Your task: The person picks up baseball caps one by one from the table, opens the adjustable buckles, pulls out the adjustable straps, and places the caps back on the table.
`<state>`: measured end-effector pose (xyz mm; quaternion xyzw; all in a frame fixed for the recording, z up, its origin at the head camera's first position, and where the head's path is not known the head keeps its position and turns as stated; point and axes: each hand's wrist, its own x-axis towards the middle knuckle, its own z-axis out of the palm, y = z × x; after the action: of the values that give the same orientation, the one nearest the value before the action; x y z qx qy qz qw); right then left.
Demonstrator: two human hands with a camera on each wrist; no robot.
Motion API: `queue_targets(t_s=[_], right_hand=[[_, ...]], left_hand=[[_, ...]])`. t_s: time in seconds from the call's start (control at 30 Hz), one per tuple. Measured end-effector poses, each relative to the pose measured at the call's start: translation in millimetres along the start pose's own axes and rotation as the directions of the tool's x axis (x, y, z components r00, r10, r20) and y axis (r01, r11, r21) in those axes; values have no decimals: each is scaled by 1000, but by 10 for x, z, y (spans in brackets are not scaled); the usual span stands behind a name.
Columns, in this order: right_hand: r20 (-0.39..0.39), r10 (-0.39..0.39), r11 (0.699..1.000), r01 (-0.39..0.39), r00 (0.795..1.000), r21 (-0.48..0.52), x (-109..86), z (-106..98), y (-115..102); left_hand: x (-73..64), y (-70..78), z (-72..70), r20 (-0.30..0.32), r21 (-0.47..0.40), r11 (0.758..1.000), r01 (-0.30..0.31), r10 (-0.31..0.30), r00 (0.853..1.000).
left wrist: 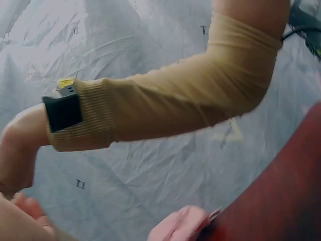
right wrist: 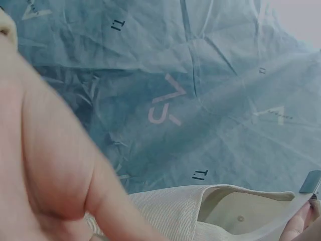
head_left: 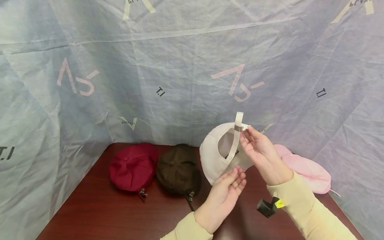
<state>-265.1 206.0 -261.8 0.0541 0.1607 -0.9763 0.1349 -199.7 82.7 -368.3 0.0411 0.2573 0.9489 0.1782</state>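
A white baseball cap [head_left: 211,150] is held up over the table, its back opening and strap toward me. My right hand [head_left: 265,155] pinches the cap's edge close to the metal buckle [head_left: 238,128], and the loose strap end sticks up above it. At the lower edge, my left hand [head_left: 220,196] grips the cap with the palm turned up; part of its fingers is hidden. In the right wrist view, the white cap [right wrist: 150,211] shows its opening, with the buckle [right wrist: 311,182] at the right border.
On the dark red wooden table [head_left: 120,213] lie a red cap [head_left: 129,170] and a brown cap [head_left: 178,170] at left. A pink cap [head_left: 309,171] lies at right, partly behind my right arm. Printed grey cloth [head_left: 192,66] hangs behind the table.
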Motion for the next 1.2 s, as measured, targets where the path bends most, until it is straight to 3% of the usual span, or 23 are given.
queue_targets(t_s=[0.2,0.47,0.77,1.2], right_hand=[[-65,-14,1000,14,998,2,-66,133,67],[-73,-30,1000,30,997,-4,-73,154,98],[-85,-40,999,41,996,7,-57,141,130],[-38,-23,1000,23,999,-3,-56,122,159]], left_hand=[[70,-53,85,-79,-171,980,-101,88,993],[134,-59,240,-111,-245,960,-137,113,987],[193,-31,277,-151,-250,957,-148,112,982],[208,-25,165,-193,-200,965,-169,131,972]])
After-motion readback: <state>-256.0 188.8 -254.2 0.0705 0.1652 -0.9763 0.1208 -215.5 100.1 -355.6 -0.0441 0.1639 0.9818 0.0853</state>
